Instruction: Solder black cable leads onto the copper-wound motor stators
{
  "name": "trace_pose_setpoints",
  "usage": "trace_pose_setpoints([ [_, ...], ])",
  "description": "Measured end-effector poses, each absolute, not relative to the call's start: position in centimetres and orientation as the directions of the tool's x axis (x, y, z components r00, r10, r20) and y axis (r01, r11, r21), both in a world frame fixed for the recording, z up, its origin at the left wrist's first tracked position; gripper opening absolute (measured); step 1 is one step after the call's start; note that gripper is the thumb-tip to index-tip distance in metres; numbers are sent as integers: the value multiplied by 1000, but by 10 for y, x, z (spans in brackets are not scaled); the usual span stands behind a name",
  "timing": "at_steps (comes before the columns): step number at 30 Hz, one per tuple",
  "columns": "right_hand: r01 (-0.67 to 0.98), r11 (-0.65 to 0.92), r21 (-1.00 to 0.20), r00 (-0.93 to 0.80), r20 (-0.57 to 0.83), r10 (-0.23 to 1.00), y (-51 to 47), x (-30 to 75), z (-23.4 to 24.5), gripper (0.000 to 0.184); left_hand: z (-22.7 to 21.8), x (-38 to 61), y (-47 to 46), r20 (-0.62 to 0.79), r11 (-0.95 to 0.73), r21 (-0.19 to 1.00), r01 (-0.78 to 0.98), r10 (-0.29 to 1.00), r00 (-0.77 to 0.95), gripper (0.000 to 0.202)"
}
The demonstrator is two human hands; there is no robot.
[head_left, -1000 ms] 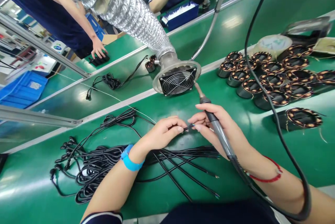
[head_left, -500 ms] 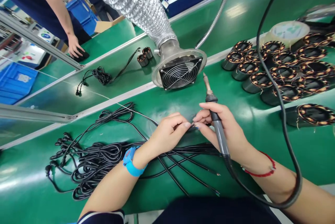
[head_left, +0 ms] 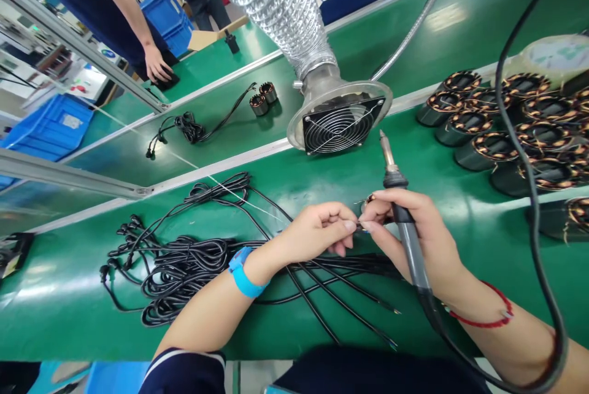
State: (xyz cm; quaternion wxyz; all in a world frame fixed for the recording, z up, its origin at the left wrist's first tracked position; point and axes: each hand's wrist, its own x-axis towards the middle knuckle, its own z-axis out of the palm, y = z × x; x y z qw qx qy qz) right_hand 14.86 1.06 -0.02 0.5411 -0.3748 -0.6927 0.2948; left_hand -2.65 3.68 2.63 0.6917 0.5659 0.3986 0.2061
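My left hand (head_left: 322, 231), a blue band on its wrist, pinches the end of a black power cable between thumb and fingers. Facing it, my right hand (head_left: 414, 228) holds a soldering iron (head_left: 409, 240) across the palm, its metal tip pointing up and away. The right thumb and fingertips also meet at the fine wire ends by the left fingertips; which wires they grip is too small to make out. Below and left of my hands lie several coiled black power cables (head_left: 188, 265) with plugs at the left and stripped ends at the right.
A fume extractor (head_left: 340, 124) on a silver duct hangs ahead. Several motor stators (head_left: 492, 148) with copper windings stand at the right, two small stators (head_left: 262, 98) farther back. The iron's cord (head_left: 529, 161) loops at the right. Another person's hand (head_left: 159, 67) rests on a dark object.
The view has shifted, so the bench items sit farther left or right in frame. My hands stay together at the wire ends, the left fingers slightly more extended. The iron stays in my right hand.
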Motion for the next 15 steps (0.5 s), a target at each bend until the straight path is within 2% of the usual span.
trace_pose_setpoints([
  [3, 240, 476, -846, -151, 452, 879, 12, 156, 1, 35, 25, -26, 39, -372, 329, 928, 177, 771, 517, 13],
  [5, 365, 390, -845, -107, 378, 920, 13, 167, 0, 35, 22, -24, 40, -407, 336, 912, 233, 805, 432, 8],
  [7, 529, 311, -790, -67, 326, 943, 15, 179, -3, 39, 19, -23, 42, -441, 357, 894, 273, 814, 379, 8],
  [10, 673, 279, -685, -133, 259, 957, 17, 189, -9, 44, 15, -21, 45, -440, 360, 892, 272, 827, 349, 9],
  [13, 696, 292, -656, -194, 220, 956, 20, 188, -16, 41, 15, -19, 47, -437, 357, 892, 278, 836, 332, 9],
  [15, 664, 309, -681, -211, 227, 951, 23, 186, -17, 41, 16, -19, 47, -442, 356, 889, 288, 833, 334, 9],
])
